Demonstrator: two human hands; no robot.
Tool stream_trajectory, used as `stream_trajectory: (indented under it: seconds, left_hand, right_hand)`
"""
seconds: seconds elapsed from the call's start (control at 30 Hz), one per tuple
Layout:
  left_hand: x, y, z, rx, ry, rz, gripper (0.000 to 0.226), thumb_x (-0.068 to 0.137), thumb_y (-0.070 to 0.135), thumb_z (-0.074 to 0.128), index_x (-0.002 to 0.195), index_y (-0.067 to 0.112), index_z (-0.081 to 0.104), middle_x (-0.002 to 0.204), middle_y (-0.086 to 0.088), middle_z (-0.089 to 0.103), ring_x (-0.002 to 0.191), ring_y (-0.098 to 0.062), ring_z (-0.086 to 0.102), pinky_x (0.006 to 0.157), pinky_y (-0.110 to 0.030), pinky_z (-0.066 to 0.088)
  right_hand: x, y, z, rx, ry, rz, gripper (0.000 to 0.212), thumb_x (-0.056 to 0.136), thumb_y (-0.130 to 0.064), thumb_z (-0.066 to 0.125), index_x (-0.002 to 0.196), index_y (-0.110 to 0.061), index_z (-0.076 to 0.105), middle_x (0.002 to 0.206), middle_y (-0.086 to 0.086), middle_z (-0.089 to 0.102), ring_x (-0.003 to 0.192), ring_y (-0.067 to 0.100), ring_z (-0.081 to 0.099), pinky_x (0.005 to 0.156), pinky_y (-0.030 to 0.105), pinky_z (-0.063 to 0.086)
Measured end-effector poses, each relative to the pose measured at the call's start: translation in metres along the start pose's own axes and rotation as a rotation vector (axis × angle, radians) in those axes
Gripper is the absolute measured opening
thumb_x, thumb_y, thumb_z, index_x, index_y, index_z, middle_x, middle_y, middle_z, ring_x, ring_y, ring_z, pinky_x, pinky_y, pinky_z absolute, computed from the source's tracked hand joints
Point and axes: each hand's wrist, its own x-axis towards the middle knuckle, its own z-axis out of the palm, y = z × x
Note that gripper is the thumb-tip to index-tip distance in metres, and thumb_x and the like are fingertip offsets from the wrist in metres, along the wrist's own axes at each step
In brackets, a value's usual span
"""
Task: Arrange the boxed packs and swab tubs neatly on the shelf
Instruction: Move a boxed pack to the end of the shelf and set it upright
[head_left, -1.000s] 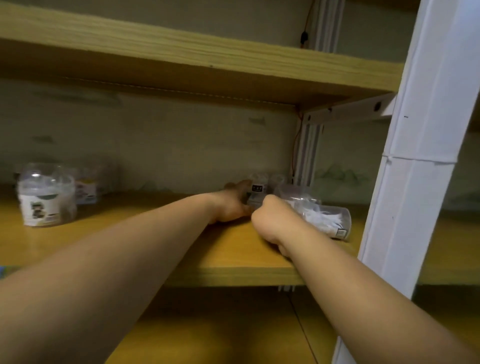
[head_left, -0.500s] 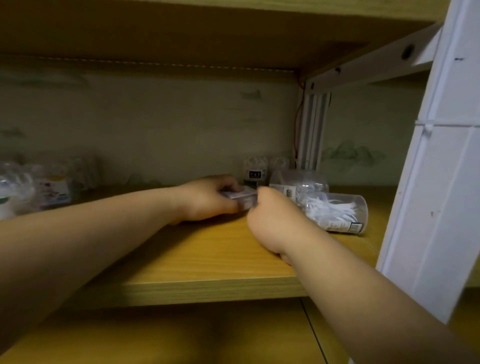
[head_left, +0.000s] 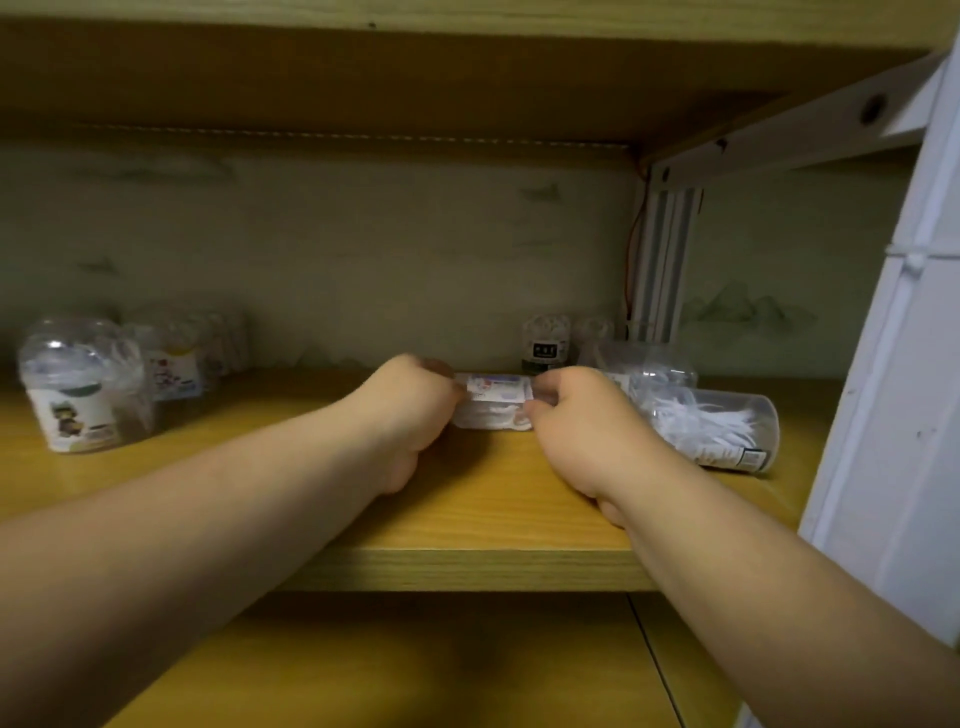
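Change vs. half a sec back: the hands have drawn apart a bit, so the boxed pack (head_left: 493, 401) now shows between them at frame centre; before, the right fist covered most of it. Camera also sits closer and lower to the shelf (head_left: 467, 519). Judgement: pack is being squared up or shifted into place, arranging only just underway.

L to R:

- Far left, mid frame: clear swab tub (head_left: 78, 384) w/ printed label, upright. More small packs and tubs (head_left: 192, 353) just behind and to its right, blurred, can't count them.
- Left hand (head_left: 410, 410): grip curled closed on the pack's left end, fingers hidden behind the knuckles.
- Pack: small, clear w/ white-purple label, resting on the shelf board at centre, held from both ends.
- Right hand (head_left: 576, 421): grip pinched on the pack's right end, thumb and fingertips touching it.
- Behind it, by the back wall: small upright tub w/ dark label (head_left: 545, 343), another faint one beside it.
- Right of centre: a clear tub on its side (head_left: 717, 426), white sticks inside, still needs standing up. Another clear tub just behind it, partly hidden.

Surface: yellow wood-grain board, front half bare, similar boards above and below. Room: dim, pale patterned back wall, white metal upright (head_left: 904, 364) at frame right, red wire along the rear post.
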Motion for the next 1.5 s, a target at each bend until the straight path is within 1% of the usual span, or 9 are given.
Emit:
stream_trajectory:
  seconds: [0.17, 0.33, 0.47, 0.57, 0.77, 0.93, 1.1, 1.3, 1.5]
  left_hand:
    - [-0.013, 0.002, -0.006, -0.086, 0.076, 0.011, 0.037, 0.091, 0.004, 0.054, 0.120, 0.021, 0.069, 0.115, -0.009, 0.069, 0.106, -0.028, 0.065, 0.101, -0.044, 0.052]
    - [-0.034, 0.006, -0.026, -0.157, 0.106, 0.046, 0.036, 0.067, 0.012, 0.047, 0.089, 0.027, 0.072, 0.110, -0.005, 0.073, 0.108, -0.025, 0.067, 0.102, -0.041, 0.052]
    - [-0.060, 0.005, -0.056, -0.155, 0.064, 0.086, 0.042, 0.091, 0.002, 0.044, 0.121, 0.022, 0.067, 0.109, -0.001, 0.071, 0.107, -0.017, 0.065, 0.104, -0.036, 0.050]
    - [-0.074, -0.002, -0.094, -0.171, 0.024, 0.110, 0.045, 0.093, 0.003, 0.043, 0.127, 0.024, 0.064, 0.112, 0.000, 0.069, 0.111, -0.015, 0.063, 0.106, -0.035, 0.047]
    - [-0.095, -0.039, -0.191, -0.228, -0.038, 0.166, 0.058, 0.068, 0.024, 0.052, 0.125, 0.024, 0.066, 0.115, -0.003, 0.073, 0.113, -0.026, 0.066, 0.103, -0.045, 0.049]
    - [-0.107, -0.072, -0.269, -0.278, -0.133, 0.130, 0.055, 0.078, 0.022, 0.049, 0.132, 0.020, 0.060, 0.119, -0.006, 0.071, 0.113, -0.025, 0.066, 0.102, -0.040, 0.050]
    - [-0.104, -0.082, -0.306, -0.269, -0.170, 0.100, 0.047, 0.095, 0.013, 0.043, 0.138, 0.028, 0.054, 0.129, -0.001, 0.066, 0.118, -0.022, 0.062, 0.107, -0.042, 0.048]
    - [-0.109, -0.082, -0.327, -0.250, -0.182, 0.084, 0.055, 0.089, 0.019, 0.047, 0.143, 0.029, 0.053, 0.137, -0.002, 0.062, 0.123, -0.023, 0.059, 0.109, -0.043, 0.045]
    - [-0.113, -0.081, -0.346, -0.234, -0.157, 0.110, 0.043, 0.092, 0.015, 0.056, 0.135, 0.022, 0.059, 0.123, -0.002, 0.069, 0.112, -0.015, 0.066, 0.104, -0.037, 0.051]
  right_hand:
    - [-0.001, 0.005, 0.003, 0.218, 0.018, -0.060, 0.038, 0.101, -0.013, 0.051, 0.138, -0.017, 0.057, 0.122, -0.004, 0.065, 0.093, 0.015, 0.063, 0.090, 0.037, 0.053]
    - [-0.010, -0.005, 0.012, 0.448, 0.000, -0.009, 0.036, 0.099, -0.005, 0.049, 0.133, -0.014, 0.059, 0.111, -0.009, 0.068, 0.110, 0.015, 0.064, 0.102, 0.038, 0.050]
    - [-0.033, -0.032, 0.026, 0.763, -0.043, 0.101, 0.020, 0.105, -0.014, 0.046, 0.114, -0.013, 0.063, 0.107, 0.005, 0.071, 0.105, 0.019, 0.067, 0.104, 0.040, 0.050]
    - [-0.055, -0.059, 0.042, 1.008, -0.055, 0.142, 0.039, 0.106, -0.027, 0.042, 0.134, -0.004, 0.053, 0.118, 0.011, 0.070, 0.111, 0.022, 0.067, 0.106, 0.044, 0.049]
    - [-0.105, -0.122, 0.101, 0.889, 0.034, 0.047, 0.048, 0.105, -0.043, 0.035, 0.128, -0.010, 0.063, 0.115, 0.003, 0.074, 0.113, 0.016, 0.065, 0.107, 0.040, 0.046]
    - [-0.141, -0.177, 0.168, 0.800, 0.081, 0.049, 0.049, 0.106, -0.046, 0.032, 0.123, -0.013, 0.064, 0.112, 0.001, 0.074, 0.110, 0.013, 0.067, 0.101, 0.034, 0.049]
    - [-0.155, -0.197, 0.196, 0.768, 0.101, 0.050, 0.046, 0.107, -0.044, 0.031, 0.126, -0.016, 0.063, 0.117, 0.001, 0.072, 0.111, 0.015, 0.066, 0.107, 0.041, 0.047]
    - [-0.161, -0.206, 0.203, 0.778, 0.025, 0.054, 0.040, 0.106, -0.044, 0.034, 0.125, -0.022, 0.061, 0.124, 0.000, 0.069, 0.117, 0.016, 0.062, 0.112, 0.045, 0.042]
    - [-0.157, -0.208, 0.210, 0.848, -0.037, 0.017, 0.044, 0.107, -0.042, 0.031, 0.131, -0.017, 0.058, 0.123, 0.000, 0.068, 0.120, 0.017, 0.060, 0.113, 0.045, 0.042]
